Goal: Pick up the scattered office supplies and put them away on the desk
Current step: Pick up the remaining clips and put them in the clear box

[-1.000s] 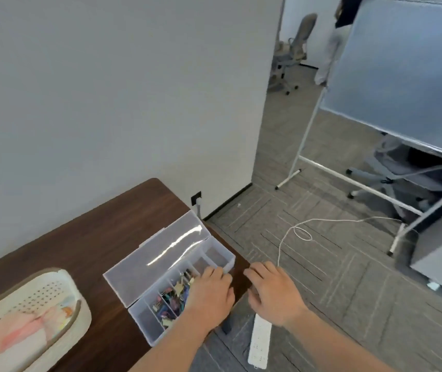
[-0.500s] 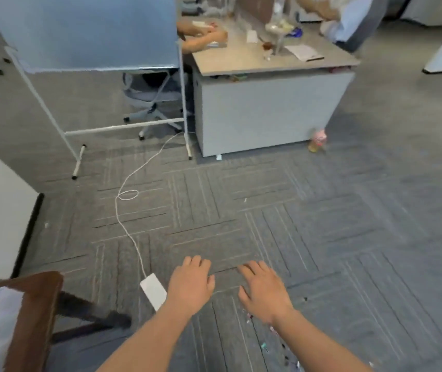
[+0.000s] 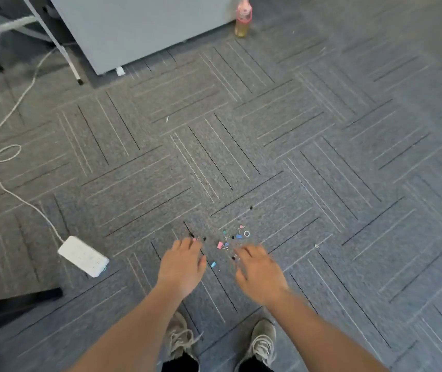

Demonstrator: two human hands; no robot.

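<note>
Binder clips [image 3: 226,244], small and in pink, blue, teal and black, lie scattered on the grey carpeted floor [image 3: 322,162] just ahead of a standing person's feet. The cluster has no single long axis; it spreads loosely from left to right, with most pieces gathered in the gap between and just beyond the two hands. A pale blue clip [image 3: 213,264] sits between the hands, nearer the left. A black clip [image 3: 234,257] lies at the right fingertips. One stray black piece [image 3: 251,208] rests farther out, well apart from the rest.

Both hands reach downward, palms facing the floor, fingers spread and relaxed, holding nothing. The left hand [image 3: 185,267] and right hand [image 3: 260,272] flank the cluster about equally, so either could gather first.

Further left, a white power strip [image 3: 83,255] lies on the carpet with its cord [image 3: 7,157] trailing away.
</note>
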